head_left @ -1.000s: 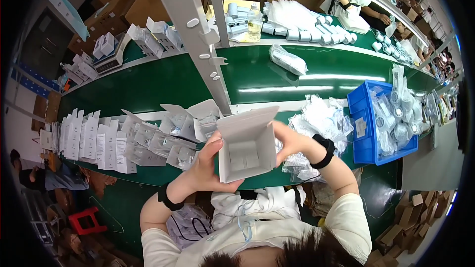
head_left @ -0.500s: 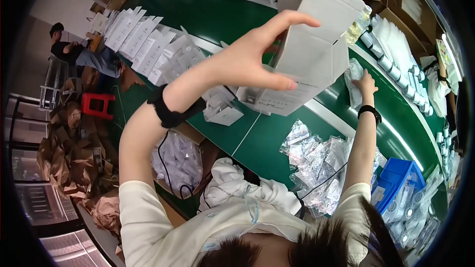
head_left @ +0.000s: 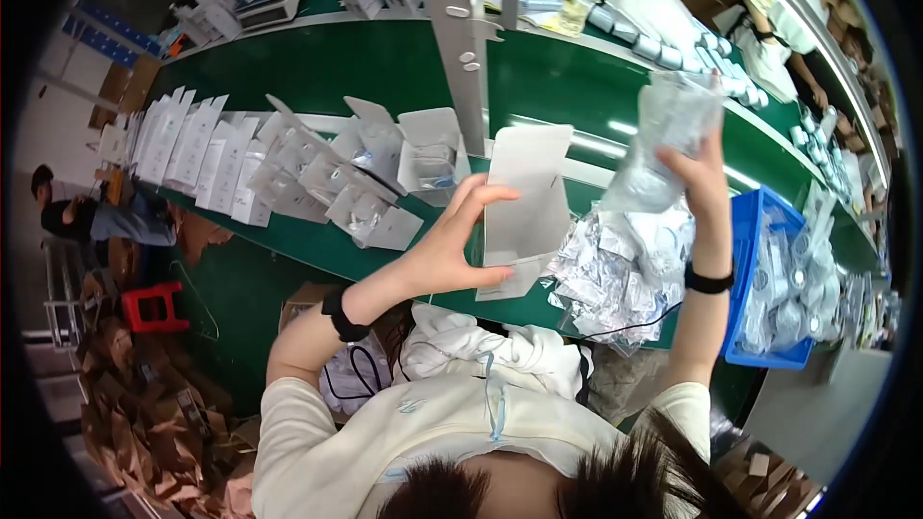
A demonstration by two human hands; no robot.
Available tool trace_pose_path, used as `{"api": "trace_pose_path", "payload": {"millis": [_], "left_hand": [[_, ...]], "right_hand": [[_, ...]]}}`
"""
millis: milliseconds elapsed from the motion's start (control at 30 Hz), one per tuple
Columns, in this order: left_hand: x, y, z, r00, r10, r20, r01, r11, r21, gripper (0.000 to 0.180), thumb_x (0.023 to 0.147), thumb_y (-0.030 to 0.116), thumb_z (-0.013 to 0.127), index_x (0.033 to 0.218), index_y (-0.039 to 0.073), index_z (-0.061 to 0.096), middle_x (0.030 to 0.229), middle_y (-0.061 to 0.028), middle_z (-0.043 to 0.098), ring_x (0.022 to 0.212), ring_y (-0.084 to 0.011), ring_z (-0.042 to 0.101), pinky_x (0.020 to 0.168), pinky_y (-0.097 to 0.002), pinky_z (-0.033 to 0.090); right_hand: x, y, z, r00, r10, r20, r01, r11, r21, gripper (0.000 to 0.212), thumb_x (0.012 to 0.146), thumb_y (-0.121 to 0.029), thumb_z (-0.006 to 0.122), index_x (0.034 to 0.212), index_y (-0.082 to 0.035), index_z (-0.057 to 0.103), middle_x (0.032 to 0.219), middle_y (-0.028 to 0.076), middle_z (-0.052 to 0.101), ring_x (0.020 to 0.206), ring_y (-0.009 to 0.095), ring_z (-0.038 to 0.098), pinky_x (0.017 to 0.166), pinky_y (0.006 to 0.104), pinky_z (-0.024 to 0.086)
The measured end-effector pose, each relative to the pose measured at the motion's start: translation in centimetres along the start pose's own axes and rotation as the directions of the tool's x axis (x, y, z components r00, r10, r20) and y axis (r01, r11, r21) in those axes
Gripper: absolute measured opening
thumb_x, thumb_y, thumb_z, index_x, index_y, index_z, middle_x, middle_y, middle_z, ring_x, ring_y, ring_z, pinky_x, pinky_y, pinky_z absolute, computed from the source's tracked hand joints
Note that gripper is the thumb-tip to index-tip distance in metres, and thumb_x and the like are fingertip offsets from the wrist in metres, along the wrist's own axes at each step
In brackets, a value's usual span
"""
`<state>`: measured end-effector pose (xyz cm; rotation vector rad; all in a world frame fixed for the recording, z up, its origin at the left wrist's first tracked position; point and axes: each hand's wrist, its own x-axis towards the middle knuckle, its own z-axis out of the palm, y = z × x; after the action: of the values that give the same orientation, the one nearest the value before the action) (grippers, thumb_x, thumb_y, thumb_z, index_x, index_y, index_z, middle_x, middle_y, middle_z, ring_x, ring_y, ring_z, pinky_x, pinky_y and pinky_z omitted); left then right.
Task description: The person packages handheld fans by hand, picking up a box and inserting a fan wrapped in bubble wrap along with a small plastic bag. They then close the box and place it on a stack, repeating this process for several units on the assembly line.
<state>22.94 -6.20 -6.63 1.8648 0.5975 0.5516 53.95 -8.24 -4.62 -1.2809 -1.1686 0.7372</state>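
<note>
Right hand (head_left: 702, 173) was up over the worktop (head_left: 312, 242), right of the person's middle. Grip pinching a clear wrapped packet (head_left: 654, 149), thumb across its front; the other fingers were mostly hidden behind it. Contents clouded by the wrapping, not made out. Left hand (head_left: 447, 250): grip clasping the left side of an open white box (head_left: 529, 216), fingers higher, thumb lower. Box in front of the person, by the worktop's near edge; could not tell whether its base touched down. Its floor was not clear to see.

Room: a little green surface between the box and the open boxes (head_left: 430, 156) to its left, a broad green band beyond the pale rail. Tighter on the right, with a pile of bagged pieces (head_left: 615, 279) below the packet and a blue bin (head_left: 738, 317) just beside the forearm.

Box mouth faced upward, tall flap standing at the far side. Packet's long axis slanted, upper end away to the right.
</note>
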Motion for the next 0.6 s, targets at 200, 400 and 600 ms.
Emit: {"api": "trace_pose_path", "payload": {"millis": [200,400,600], "left_hand": [[-0.7,-3.9,3.9,0.980,-0.150,0.134,0.145,0.988,0.048,0.067,0.062,0.016,0.068,0.120,0.015,0.034,0.120,-0.0113,0.031,0.106,-0.0255,0.041,0.087,-0.0338,0.036],[-0.3,-7.5,5.4,0.995,-0.047,0.084,0.031,0.983,0.183,0.072,0.061,0.015,0.072,0.119,0.011,0.031,0.118,-0.0106,0.032,0.104,-0.0247,0.041,0.091,-0.0337,0.034],[-0.6,-8.2,7.6,0.996,0.068,-0.061,-0.056,0.982,0.179,0.077,0.059,0.015,0.076,0.113,0.007,0.022,0.118,-0.0173,0.033,0.106,-0.0286,0.043,0.088,-0.0363,0.037]], "right_hand": [[-7.8,-15.8,-14.0,0.985,0.048,0.164,0.133,0.385,-0.913,0.086,0.054,-0.006,0.060,0.131,-0.005,0.023,0.117,0.011,0.042,0.108,0.020,0.043,0.093,0.0313,0.034],[-16.5,-10.3,-11.1,0.930,0.130,-0.344,-0.227,0.939,-0.259,0.087,0.055,-0.005,0.066,0.131,-0.005,0.023,0.116,0.010,0.043,0.106,0.020,0.043,0.091,0.0336,0.035],[-13.4,0.0,6.2,0.857,0.185,-0.482,0.066,0.887,0.457,0.085,0.064,0.006,0.062,0.132,-0.014,0.015,0.121,0.012,0.037,0.109,0.022,0.041,0.092,0.0340,0.035]]}}
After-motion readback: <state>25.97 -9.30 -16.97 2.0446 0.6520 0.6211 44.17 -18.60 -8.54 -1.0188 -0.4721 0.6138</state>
